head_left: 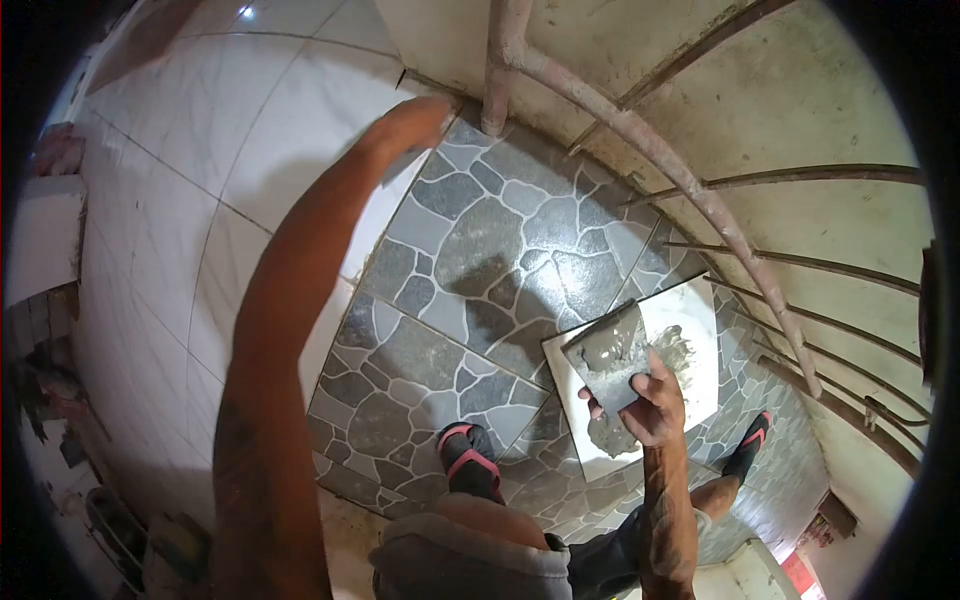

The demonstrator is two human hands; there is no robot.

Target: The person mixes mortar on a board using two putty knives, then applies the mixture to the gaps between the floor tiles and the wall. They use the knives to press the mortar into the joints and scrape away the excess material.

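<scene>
My right hand (657, 405) grips a flat grey plate (612, 365) loaded with wet grey mortar, thumb on top and fingers underneath. The plate is over a white tile (692, 310) that carries more mortar, smeared on its right part and heaped near its lower edge. My left hand (415, 122) reaches far forward to the edge where white marble-look tiles (255, 130) meet the stone-pattern floor tiles (480, 240). Its fingers are curled and slightly blurred. A greyish thing shows beneath the palm, and I cannot make out what it is.
A rusty metal frame with curved bars (650, 130) stands along the wall on the right. My feet in sandals (468, 460) are on the patterned floor near the white tile. Cluttered items (120, 520) lie at the lower left.
</scene>
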